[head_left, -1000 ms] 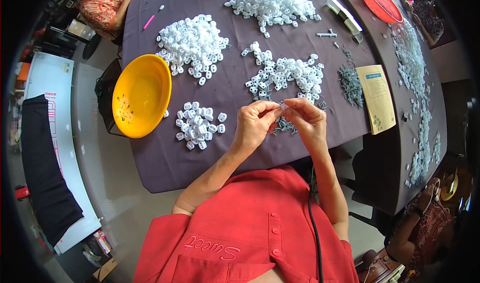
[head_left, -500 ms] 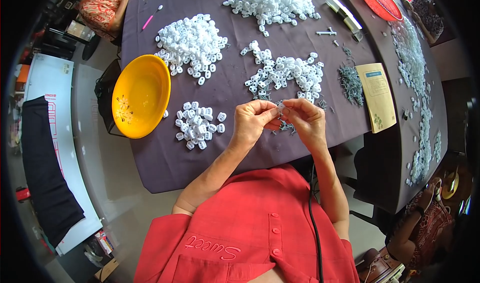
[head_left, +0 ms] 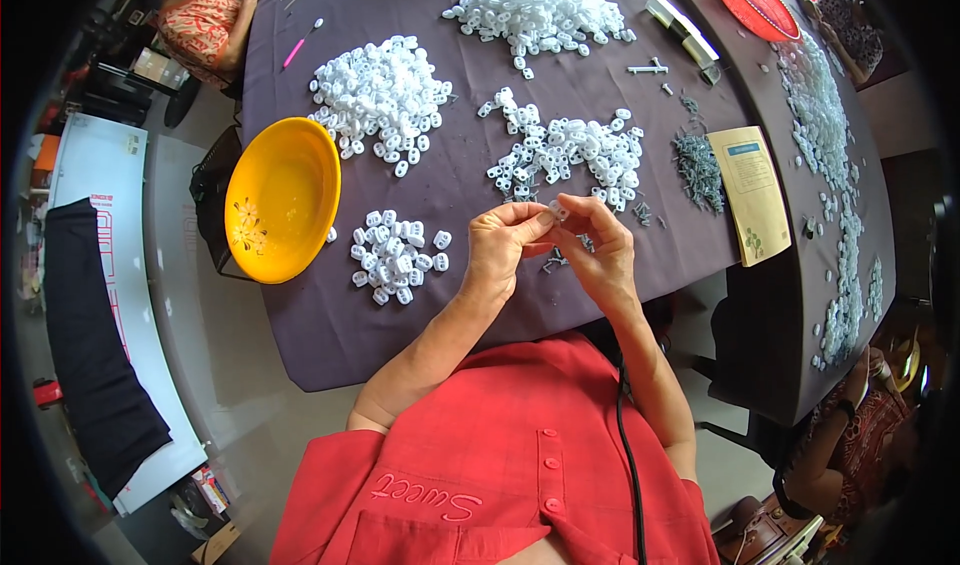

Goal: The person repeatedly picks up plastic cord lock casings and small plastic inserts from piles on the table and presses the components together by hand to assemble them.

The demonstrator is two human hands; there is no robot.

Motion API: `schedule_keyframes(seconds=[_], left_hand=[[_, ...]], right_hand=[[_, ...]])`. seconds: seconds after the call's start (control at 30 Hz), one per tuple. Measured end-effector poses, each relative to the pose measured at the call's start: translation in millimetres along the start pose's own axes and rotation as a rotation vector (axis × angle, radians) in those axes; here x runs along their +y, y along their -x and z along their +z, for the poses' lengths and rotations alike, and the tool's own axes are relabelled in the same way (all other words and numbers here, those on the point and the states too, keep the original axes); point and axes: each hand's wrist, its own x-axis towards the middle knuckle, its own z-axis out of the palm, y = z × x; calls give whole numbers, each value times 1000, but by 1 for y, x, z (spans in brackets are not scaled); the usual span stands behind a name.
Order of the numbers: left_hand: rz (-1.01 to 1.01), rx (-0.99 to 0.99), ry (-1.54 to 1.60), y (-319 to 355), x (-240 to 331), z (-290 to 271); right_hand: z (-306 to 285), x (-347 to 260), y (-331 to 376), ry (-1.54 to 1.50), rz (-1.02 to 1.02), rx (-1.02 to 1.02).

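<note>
On the dark purple cloth-covered table (head_left: 330, 335) we see heaps of small white plastic pieces (head_left: 385, 90), a smaller cluster of the same white pieces (head_left: 397, 257) beside a round yellow plastic bowl (head_left: 281, 198), a pile of small grey metal parts (head_left: 697, 168) and a tan paper booklet (head_left: 752, 193). Pale floor shows at the left. We find both forearms rising from the lower edge, meeting above the table's near edge. The left hand (head_left: 500, 252) and right hand (head_left: 600, 250) pinch one small white plastic piece (head_left: 558, 210) between their narrowed fingertips, raised just above the cloth.
</note>
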Motion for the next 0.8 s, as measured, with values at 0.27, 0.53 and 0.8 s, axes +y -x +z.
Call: schedule_keyframes(seconds=[0.27, 0.53, 0.8], left_hand=[[-100, -74, 169, 5, 3, 6], [86, -19, -71, 2, -1, 10], [106, -48, -83, 1, -4, 4]], right_hand=[[-10, -8, -5, 341, -204, -27], [-6, -10, -7, 412, -295, -20], [-2, 0, -7, 460, -265, -2]])
